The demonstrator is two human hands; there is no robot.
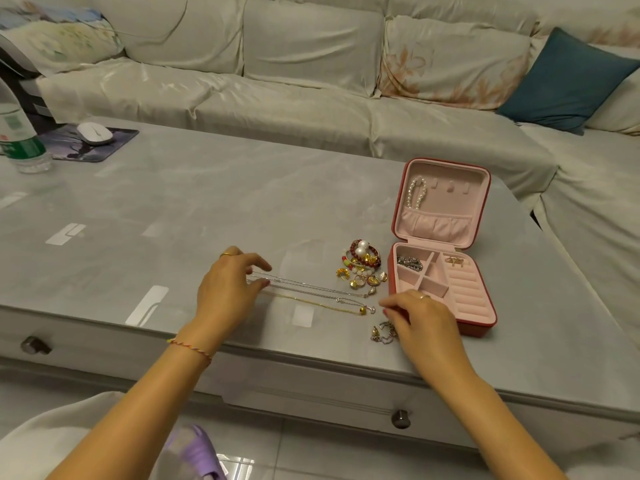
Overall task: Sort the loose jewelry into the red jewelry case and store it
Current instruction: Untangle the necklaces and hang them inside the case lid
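Note:
The red jewelry case (479,327) lies open on the table's right, pink inside. A pearl bracelet (416,192) hangs in its lid, a silver piece (408,262) and a gold ring (456,261) sit in the tray. Two silver chains (311,287) and a gold chain (325,306) lie stretched left of the case. My left hand (227,289) pinches the silver chains' left end. My right hand (424,317) hovers with curled fingers over a small tangled pile (381,332); whether it holds anything is hidden. A heap of beaded bracelets, pearls and rings (362,263) sits beside the case.
A grey glass-topped table (207,202) with drawer knobs fronts a covered sofa (311,81). A water bottle (19,133), a white mouse (95,133) on a dark pad, and a teal cushion (564,81) are further off.

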